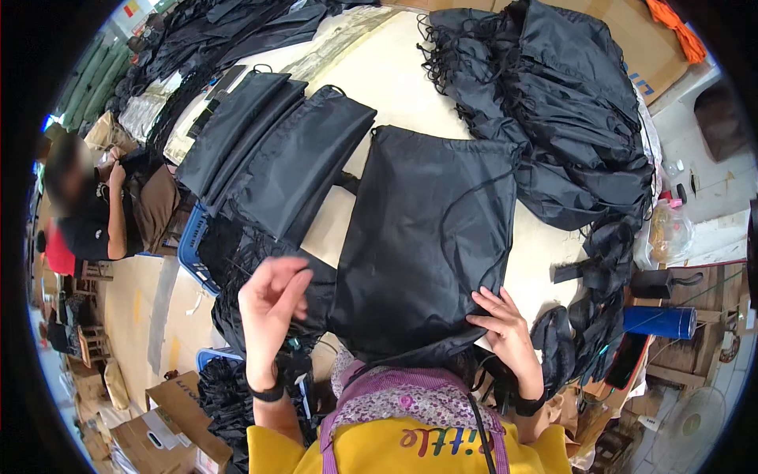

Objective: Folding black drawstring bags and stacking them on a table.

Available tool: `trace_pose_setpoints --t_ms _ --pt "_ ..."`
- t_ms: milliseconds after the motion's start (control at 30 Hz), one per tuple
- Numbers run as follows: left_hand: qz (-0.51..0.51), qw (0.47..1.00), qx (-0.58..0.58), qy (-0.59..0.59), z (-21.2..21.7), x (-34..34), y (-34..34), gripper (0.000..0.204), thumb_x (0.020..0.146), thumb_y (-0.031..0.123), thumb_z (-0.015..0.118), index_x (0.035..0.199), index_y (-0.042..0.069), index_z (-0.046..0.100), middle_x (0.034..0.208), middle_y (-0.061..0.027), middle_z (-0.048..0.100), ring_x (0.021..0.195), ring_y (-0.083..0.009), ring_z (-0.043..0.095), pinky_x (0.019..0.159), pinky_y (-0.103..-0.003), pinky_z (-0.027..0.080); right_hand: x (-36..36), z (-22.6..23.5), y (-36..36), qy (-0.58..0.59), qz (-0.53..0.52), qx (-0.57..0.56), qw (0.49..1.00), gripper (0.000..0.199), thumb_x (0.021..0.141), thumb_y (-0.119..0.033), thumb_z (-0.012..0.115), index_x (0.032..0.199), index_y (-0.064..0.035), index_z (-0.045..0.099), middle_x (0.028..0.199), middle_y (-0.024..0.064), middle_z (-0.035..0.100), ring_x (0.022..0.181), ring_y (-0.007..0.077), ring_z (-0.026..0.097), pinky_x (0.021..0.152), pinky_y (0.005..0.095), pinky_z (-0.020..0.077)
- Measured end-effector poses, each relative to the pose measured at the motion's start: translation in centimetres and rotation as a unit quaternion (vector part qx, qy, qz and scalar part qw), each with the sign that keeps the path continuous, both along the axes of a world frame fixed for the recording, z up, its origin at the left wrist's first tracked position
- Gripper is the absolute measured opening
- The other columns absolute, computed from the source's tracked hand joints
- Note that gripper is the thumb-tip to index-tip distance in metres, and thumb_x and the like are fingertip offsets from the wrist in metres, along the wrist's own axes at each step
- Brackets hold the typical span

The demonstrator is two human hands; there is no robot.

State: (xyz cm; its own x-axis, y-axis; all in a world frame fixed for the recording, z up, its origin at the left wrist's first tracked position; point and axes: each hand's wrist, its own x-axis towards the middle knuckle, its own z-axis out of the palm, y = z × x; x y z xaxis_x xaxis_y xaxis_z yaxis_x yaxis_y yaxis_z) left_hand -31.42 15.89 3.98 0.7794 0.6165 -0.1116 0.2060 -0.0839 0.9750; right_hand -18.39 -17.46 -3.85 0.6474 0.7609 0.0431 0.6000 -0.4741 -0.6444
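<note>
A black drawstring bag [426, 237] lies flat on the pale table in front of me, its cord curving across the right half. My right hand [505, 328] rests on the bag's lower right edge, fingers spread and holding nothing. Left of the bag, my left hand [275, 304] is raised near its lower left edge with bent fingers smeared by motion. Whether anything is pinched in them cannot be made out. Up and to the left lie several folded black bags [296, 162], overlapping in a row.
A large heap of black bags [568, 118] covers the table's right side. Below the folded bags stands a blue basket [192, 246]. At right are a blue cylinder [660, 322] and a dark phone-like object [626, 362]. Another person [91, 197] works at far left. Cardboard boxes [162, 430] stand lower left.
</note>
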Motion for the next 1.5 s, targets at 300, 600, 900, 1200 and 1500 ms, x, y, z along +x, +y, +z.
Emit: trace_pose_setpoints --t_ms 300,600,900,1200,1500 --pt "-0.319 0.886 0.331 -0.051 0.6 6.1 -1.5 0.057 0.072 -0.016 0.05 0.126 0.003 0.058 0.123 -0.018 0.061 0.11 -0.0381 0.06 0.093 -0.041 0.049 0.1 -0.9 0.0 0.039 -0.019 0.035 0.998 0.045 0.065 0.015 0.054 0.099 -0.007 0.073 0.13 0.0083 0.061 0.129 0.0257 0.051 0.115 0.0467 0.0282" --pt "-0.253 0.855 0.452 0.037 -7.7 4.4 0.4 0.054 0.085 0.001 0.058 0.137 -0.002 0.045 0.146 -0.0194 0.042 0.138 -0.0346 0.036 0.115 -0.046 0.026 0.1 2.2 1.3 0.01 -0.021 -0.04 0.999 0.079 0.066 0.011 0.058 0.141 -0.0105 0.044 0.148 0.0133 0.04 0.137 0.0272 0.04 0.116 0.0485 0.0243" --pt "-0.419 0.849 0.317 -0.049 -6.1 7.1 -3.1 0.048 0.087 0.01 0.065 0.133 0.002 0.052 0.142 -0.0193 0.047 0.128 -0.0352 0.048 0.106 -0.04 0.04 0.4 1.5 1.5 0.017 0.023 -0.053 0.998 0.08 0.066 0.009 0.059 0.142 -0.0103 0.044 0.15 0.0154 0.035 0.139 0.0318 0.035 0.117 0.0486 0.0232" --pt "-0.298 0.821 0.482 0.062 -7.8 0.6 1.9 0.075 0.064 -0.014 0.056 0.135 0.009 0.052 0.147 -0.0158 0.041 0.137 -0.0339 0.038 0.112 -0.046 0.032 1.6 1.9 0.7 0.002 0.022 -0.028 0.999 0.067 0.072 0.009 0.055 0.137 -0.0076 0.047 0.149 0.0174 0.037 0.133 0.0358 0.041 0.117 0.0503 0.0214" --pt "-0.348 0.81 0.471 0.013 -8.2 2.4 1.5 0.062 0.071 -0.008 0.055 0.13 0.011 0.057 0.142 -0.011 0.049 0.136 -0.0315 0.04 0.115 -0.05 0.027 1.0 1.7 3.8 0.156 0.136 0.069 0.976 0.064 0.075 0.013 0.047 0.135 -0.0101 0.051 0.145 0.0119 0.046 0.134 0.0345 0.042 0.115 0.0427 0.0318"
